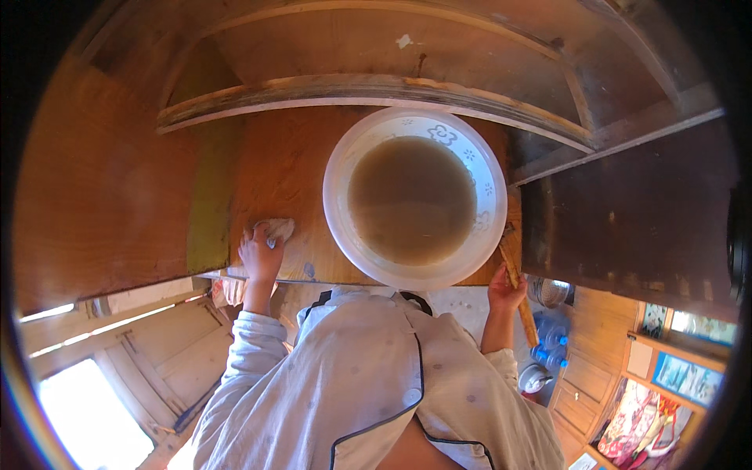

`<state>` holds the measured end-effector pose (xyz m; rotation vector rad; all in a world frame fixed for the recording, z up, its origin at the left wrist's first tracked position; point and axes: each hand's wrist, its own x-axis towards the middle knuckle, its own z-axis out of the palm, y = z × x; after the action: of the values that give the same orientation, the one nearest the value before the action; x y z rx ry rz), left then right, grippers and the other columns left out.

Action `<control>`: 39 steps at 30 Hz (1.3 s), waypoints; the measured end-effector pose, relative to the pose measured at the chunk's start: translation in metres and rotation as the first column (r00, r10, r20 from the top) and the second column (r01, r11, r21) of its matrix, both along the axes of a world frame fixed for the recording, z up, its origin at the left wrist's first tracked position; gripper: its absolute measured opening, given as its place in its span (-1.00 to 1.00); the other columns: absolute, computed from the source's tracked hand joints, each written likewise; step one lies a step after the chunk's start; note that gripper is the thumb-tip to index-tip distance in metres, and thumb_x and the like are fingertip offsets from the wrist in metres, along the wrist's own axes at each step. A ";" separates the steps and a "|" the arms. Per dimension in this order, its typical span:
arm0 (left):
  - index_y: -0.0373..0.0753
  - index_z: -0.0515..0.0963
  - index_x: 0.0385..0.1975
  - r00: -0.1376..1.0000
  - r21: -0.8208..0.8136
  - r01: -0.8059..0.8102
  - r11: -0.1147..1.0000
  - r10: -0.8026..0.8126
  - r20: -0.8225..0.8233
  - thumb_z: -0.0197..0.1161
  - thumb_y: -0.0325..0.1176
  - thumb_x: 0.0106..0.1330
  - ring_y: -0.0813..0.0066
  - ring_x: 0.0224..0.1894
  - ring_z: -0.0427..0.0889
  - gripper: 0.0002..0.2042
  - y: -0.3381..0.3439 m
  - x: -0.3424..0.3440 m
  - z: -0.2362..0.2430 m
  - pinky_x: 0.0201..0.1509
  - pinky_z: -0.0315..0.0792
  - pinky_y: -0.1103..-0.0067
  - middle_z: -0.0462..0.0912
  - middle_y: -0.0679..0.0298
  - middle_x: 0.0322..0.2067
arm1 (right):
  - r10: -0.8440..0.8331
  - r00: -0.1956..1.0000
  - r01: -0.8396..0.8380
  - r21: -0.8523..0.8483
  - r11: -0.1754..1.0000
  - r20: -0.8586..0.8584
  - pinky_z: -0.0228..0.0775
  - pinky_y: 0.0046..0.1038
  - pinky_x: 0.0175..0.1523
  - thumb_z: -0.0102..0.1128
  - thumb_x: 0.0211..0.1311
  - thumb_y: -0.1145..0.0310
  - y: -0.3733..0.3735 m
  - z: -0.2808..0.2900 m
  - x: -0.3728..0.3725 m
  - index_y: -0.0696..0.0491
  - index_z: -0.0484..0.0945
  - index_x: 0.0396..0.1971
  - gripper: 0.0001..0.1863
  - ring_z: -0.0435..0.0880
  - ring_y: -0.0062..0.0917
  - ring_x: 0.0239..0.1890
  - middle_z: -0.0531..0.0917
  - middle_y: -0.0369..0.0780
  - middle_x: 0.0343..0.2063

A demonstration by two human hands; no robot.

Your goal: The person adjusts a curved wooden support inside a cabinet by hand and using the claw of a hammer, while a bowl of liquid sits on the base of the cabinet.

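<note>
A pale, crumpled cloth [281,228] lies on the orange-brown wooden surface [274,176], and the fingers of my left hand [259,252] are closed over it. To its right stands a white basin [337,192] with grey flower prints inside, holding murky brown water [412,202]. Beside the basin's lower right rim, my right hand [507,291] grips a long wooden stick [511,262]. The stick tilts, its dark upper end close to the basin and its lower end sticking out below the hand. What that dark end is, I cannot make out.
Wooden shelf framing [376,88] spans the far side, right behind the basin. A dark panel [627,207] stands on the right. Blue plastic bottles [553,341] and a metal kettle-like vessel [535,378] are on the floor at lower right. A bright window [95,415] is at lower left.
</note>
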<state>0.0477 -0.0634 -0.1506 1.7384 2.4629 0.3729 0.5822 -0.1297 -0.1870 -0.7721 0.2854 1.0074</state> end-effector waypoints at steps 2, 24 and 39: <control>-0.11 0.45 -0.10 0.997 -0.037 0.057 0.998 -0.059 -0.040 0.30 -0.20 -0.06 0.00 -0.06 0.44 -0.54 0.002 -0.001 0.012 -0.01 0.29 0.20 0.50 -0.02 -0.14 | -0.144 0.967 0.137 -0.050 0.989 -0.210 0.57 -0.30 -0.09 -0.08 0.16 0.29 -0.011 -0.003 -0.009 0.23 0.46 -0.18 -0.65 0.58 -0.26 -0.13 0.58 -0.03 -0.19; -0.29 0.59 -0.24 0.509 0.328 0.297 0.897 -0.439 0.741 0.21 -0.36 0.23 0.56 -0.28 0.55 -0.82 -0.015 0.151 0.136 -0.19 0.40 0.64 0.62 0.21 -0.36 | 0.210 0.823 -0.218 -0.048 0.975 0.527 0.39 -0.52 -0.45 -0.05 0.19 0.12 -0.084 0.152 -0.032 0.11 0.45 -0.18 -0.63 0.57 -0.47 -0.51 0.59 -0.19 -0.46; -0.32 0.52 -0.20 -0.233 -0.045 -0.218 0.975 -0.007 0.972 0.20 -0.31 0.22 0.65 -0.21 0.51 -0.76 -0.211 0.100 0.171 -0.08 0.34 0.68 0.59 0.36 -0.29 | 0.741 0.372 -0.925 0.288 0.247 0.560 0.54 -0.43 -0.34 -0.20 0.22 -0.20 -0.063 0.195 -0.145 0.15 0.22 0.13 -0.27 0.62 -0.29 -0.27 0.44 0.07 0.01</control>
<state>0.1481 -0.2741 0.0206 0.4382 1.1478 1.3476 0.4374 -0.1923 0.0079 -0.4572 -0.8586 1.8801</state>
